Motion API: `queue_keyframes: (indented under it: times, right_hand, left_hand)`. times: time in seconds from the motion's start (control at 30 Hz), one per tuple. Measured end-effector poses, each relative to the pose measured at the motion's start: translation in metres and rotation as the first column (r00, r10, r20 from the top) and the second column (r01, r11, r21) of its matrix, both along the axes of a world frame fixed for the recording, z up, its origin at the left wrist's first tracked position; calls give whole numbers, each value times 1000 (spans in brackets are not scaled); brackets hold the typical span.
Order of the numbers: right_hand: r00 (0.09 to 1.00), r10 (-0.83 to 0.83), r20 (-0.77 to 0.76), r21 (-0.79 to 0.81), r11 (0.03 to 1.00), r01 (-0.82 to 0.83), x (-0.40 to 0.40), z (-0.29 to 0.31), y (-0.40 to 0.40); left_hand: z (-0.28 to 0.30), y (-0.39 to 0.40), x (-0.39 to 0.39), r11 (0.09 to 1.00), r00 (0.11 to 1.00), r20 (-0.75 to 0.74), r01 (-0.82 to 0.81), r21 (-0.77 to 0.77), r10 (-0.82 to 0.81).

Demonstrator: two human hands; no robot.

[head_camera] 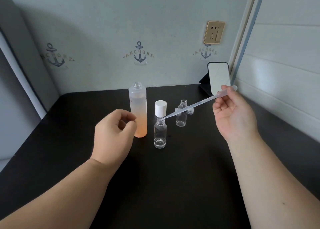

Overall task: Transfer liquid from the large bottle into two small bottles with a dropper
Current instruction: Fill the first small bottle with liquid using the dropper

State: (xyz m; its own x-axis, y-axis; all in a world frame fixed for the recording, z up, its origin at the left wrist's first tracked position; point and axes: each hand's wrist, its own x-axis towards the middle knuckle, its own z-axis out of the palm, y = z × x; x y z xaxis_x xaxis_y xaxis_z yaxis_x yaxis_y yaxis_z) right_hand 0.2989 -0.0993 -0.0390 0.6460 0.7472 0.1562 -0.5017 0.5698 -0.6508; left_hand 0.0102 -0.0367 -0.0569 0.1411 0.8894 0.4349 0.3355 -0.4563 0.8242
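Note:
The large frosted bottle (138, 110), tinted orange toward its base, stands uncapped on the black table (173, 176). Just right of it stands a small clear bottle (160, 135), open at the top. My right hand (233, 114) pinches the bulb end of a clear plastic dropper (192, 105), whose tip rests in that bottle's mouth. A second small clear bottle (182, 115) stands open further back on the right. My left hand (113, 133) hovers beside the large bottle with loosely curled fingers, holding nothing.
A white cap (160, 108) stands behind the near small bottle. Small clear caps (190, 110) lie beside the far small bottle. A small mirror on a black stand (219, 78) leans at the back right corner. Walls close off the back and right.

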Motion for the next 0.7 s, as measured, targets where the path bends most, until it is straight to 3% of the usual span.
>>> queue_keyframes:
  times: [0.13,0.3,0.7]
  right_hand:
    - [1000,0,2,1,1000,0,0,0,0]
    - [1000,-1,8,3,1000,1,-1,2,-1]
    - [999,-18,45,-74,997,21,-4,4,-2]
  left_hand:
    - [-6,-4,8,973,961,-150,226,-49,-231]
    - [-10,-1,24,959,885,-372,276,-70,-282]
    - [-11,-1,19,957,892,-390,280,75,-230]
